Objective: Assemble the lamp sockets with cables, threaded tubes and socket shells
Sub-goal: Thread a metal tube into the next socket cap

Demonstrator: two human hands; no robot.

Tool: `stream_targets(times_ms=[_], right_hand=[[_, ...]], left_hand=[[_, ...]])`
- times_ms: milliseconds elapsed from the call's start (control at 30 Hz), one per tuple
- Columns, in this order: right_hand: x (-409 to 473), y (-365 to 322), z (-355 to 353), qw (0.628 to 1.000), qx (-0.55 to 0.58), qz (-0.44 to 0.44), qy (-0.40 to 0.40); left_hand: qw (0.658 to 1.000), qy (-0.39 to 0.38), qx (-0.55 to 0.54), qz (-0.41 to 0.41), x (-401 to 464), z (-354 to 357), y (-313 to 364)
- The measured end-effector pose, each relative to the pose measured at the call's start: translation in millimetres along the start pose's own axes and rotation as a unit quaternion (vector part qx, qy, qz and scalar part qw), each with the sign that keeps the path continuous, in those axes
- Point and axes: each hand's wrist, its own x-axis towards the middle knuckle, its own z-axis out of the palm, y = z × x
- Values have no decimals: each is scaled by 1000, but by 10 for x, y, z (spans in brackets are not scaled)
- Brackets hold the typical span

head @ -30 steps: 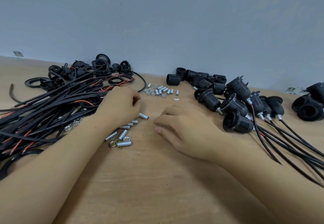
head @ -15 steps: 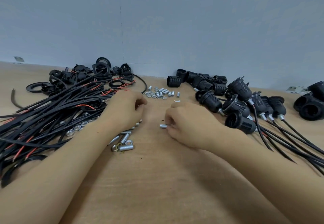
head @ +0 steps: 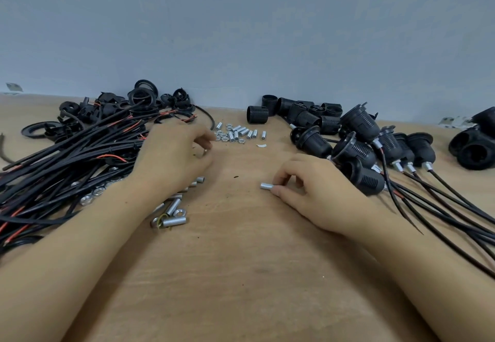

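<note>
The threaded tube [head: 266,186] lies horizontal, low over the wooden table [head: 241,274] just right of centre, pinched at its right end between thumb and fingers of the right hand [head: 313,189], so the left end is free to receive a nut or a cable. The left hand [head: 174,162] is curled above the near row of loose tubes [head: 174,207]; a small metal piece, probably a nut, appears between its fingertips, but whether it is actually gripped cannot be told. Hex nuts [head: 91,198] lie beside those tubes at the edge of the cable bundle [head: 67,164], which occupies the left of the table with bare red conductor ends showing. This placement keeps cables within reach of the left hand. A second stock of short tubes and nuts [head: 235,135] lies at the back centre, with empty socket shells [head: 294,114] to its right along the wall. Finished sockets [head: 375,148], each with tube and cable fitted, are laid out on the right with their cables trailing toward the person, clear of the working area. Judged from this layout, a new unit is at its first step: tube selected, mating part being fetched
</note>
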Motion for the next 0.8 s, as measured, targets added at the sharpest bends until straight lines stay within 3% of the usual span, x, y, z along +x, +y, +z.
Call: stream_targets(times_ms=[100, 200, 267, 400, 667, 800], right_hand=[[-7, 22, 7, 999, 33, 6, 29], [-12, -9, -14, 979, 176, 31, 95], [-12, -43, -27, 954, 270, 24, 129], [-24, -108, -24, 932, 329, -10, 154], [-42, -181, -47, 933, 283, -73, 208], [-44, -190, -52, 927, 315, -28, 201]], left_hand=[[988, 68, -135, -7, -51, -62, 127], [919, 24, -389, -63, -150, -70, 339], [885, -13, -460, -72, -205, -50, 453], [862, -55, -497, -83, -245, -24, 520], [838, -80, -532, -88, -247, -22, 512], [822, -74, -559, -81, -252, -27, 503]])
